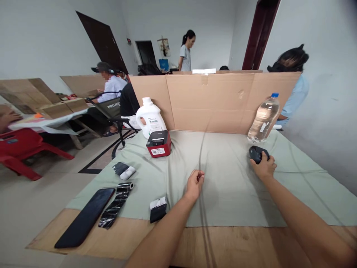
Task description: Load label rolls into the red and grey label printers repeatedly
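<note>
Head view, right hand (264, 166) gripping a black device (257, 153) on the bench (237, 242) — left hand (194, 183) loosely curled, holding nothing, by a water bottle (263, 118).

Small black device (258, 153): dark, rounded, lying flat on the green cloth at right of frame, just below the water bottle, its near edge covered by fingers.
</note>
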The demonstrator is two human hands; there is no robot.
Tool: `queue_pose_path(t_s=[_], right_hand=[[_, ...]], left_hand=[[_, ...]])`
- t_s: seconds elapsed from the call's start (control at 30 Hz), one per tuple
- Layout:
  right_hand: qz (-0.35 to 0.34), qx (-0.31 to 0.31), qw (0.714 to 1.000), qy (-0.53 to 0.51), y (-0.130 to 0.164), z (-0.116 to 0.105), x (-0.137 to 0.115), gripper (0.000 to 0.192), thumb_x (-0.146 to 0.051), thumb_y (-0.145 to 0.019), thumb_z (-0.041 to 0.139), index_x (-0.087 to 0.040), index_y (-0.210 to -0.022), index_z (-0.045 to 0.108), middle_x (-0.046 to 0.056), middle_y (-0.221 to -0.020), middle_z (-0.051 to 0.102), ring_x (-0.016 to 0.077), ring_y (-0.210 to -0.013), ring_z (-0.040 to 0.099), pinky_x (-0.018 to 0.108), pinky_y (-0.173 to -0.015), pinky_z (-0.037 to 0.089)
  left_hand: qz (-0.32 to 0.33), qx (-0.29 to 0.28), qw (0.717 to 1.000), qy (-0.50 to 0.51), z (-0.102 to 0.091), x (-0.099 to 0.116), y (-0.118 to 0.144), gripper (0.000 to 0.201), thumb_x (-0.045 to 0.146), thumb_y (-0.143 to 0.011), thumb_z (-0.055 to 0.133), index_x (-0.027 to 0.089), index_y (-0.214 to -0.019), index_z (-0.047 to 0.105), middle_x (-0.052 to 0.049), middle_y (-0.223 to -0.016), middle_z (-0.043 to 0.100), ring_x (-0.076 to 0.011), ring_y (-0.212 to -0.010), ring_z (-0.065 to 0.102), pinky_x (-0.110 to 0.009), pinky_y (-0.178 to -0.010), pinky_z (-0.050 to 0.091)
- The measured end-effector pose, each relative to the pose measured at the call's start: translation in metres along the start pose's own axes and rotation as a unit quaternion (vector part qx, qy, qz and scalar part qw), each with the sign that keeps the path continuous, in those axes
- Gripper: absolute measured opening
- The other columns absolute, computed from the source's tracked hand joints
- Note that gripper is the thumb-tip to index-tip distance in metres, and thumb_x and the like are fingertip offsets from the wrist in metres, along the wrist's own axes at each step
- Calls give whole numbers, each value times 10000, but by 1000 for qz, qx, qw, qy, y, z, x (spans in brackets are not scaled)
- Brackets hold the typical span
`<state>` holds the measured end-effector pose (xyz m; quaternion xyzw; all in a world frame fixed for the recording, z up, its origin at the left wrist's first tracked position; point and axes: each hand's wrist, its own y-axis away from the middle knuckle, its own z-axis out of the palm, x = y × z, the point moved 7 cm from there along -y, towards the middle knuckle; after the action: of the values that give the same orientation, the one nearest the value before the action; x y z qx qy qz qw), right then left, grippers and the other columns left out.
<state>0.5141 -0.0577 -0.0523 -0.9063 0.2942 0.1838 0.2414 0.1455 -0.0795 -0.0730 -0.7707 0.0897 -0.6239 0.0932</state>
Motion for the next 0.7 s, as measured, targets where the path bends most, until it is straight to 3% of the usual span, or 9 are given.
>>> queue_pose_path(t_s=[0.1, 0.17, 0.23, 0.3, 0.37, 0.47, 0.57, 0.63, 0.7], right_hand=[[-137, 19, 987, -87, 42, -10, -46, 713, -524, -753, 531, -165, -1357, 408, 181, -1363, 351, 367, -1247, 372, 537, -1006, 329], [-243, 25, 958, -148, 87, -20, -83, 693, -521, -783, 521, -172, -1368, 392, 170, -1364, 350, 340, -1257, 365, 520, -1025, 331], [-313, 7, 934, -172, 137, -29, -116, 677, -489, -808, 529, -208, -1398, 353, 158, -1416, 301, 340, -1272, 346, 539, -1015, 339], [-359, -23, 915, -180, 183, -33, -140, 657, -434, -806, 554, -239, -1403, 361, 140, -1459, 259, 363, -1262, 344, 576, -1003, 331], [-375, -67, 903, -197, 214, -33, -154, 645, -406, -784, 585, -273, -1387, 399, 115, -1477, 256, 380, -1257, 338, 598, -1009, 312], [-345, -129, 889, -271, 220, -31, -156, 530, -406, -793, 579, -291, -1303, 493, 103, -1436, 332, 352, -1260, 355, 572, -1030, 318], [-206, -146, 887, -388, 189, -24, -141, 451, -447, -845, 504, -273, -1261, 498, 116, -1342, 431, 289, -1194, 449, 505, -971, 414], [-103, -172, 870, -451, 172, -11, -132, 532, -505, -845, 493, -256, -1311, 430, 124, -1343, 443, 261, -1150, 499, 463, -939, 455], [-61, -234, 840, -486, 170, 5, -133, 646, -539, -822, 528, -248, -1372, 355, 120, -1381, 435, 250, -1189, 495, 442, -986, 434]], left_hand=[[-34, -37, 994, 99, 7, 3, 5, 203, 353, -785, 617, 182, -889, 583, -34, -874, 564, -147, -771, 554, -280, -713, 440], [-89, -80, 967, 227, 16, 6, 10, 389, 446, -786, 628, 216, -1089, 548, -69, -1056, 555, -152, -780, 597, -296, -691, 474], [-142, -123, 916, 355, 24, 13, 18, 605, 536, -791, 603, 327, -1318, 389, -94, -1272, 468, -165, -805, 633, -329, -681, 506], [-172, -133, 875, 432, 26, 19, 24, 754, 584, -788, 588, 425, -1414, 200, -86, -1366, 417, -174, -843, 644, -352, -709, 523], [-176, -108, 871, 446, 20, 20, 25, 882, 531, -756, 664, 421, -1442, 122, -75, -1365, 452, -185, -927, 635, -344, -790, 515], [-158, -59, 893, 417, 9, 20, 21, 1043, 341, -662, 801, 343, -1461, 131, -83, -1343, 495, -215, -1098, 577, -338, -932, 462], [-140, -66, 903, 400, 7, 25, 19, 1110, 307, -620, 826, 318, -1471, 113, -95, -1354, 485, -241, -1158, 543, -361, -967, 442], [-124, -85, 910, 386, 10, 28, 19, 1132, 325, -613, 828, 313, -1475, 94, -103, -1374, 460, -253, -1181, 527, -371, -977, 434], [-105, -104, 921, 362, 12, 30, 20, 1127, 332, -613, 827, 292, -1476, 104, -113, -1380, 447, -262, -1203, 508, -384, -1005, 411]])
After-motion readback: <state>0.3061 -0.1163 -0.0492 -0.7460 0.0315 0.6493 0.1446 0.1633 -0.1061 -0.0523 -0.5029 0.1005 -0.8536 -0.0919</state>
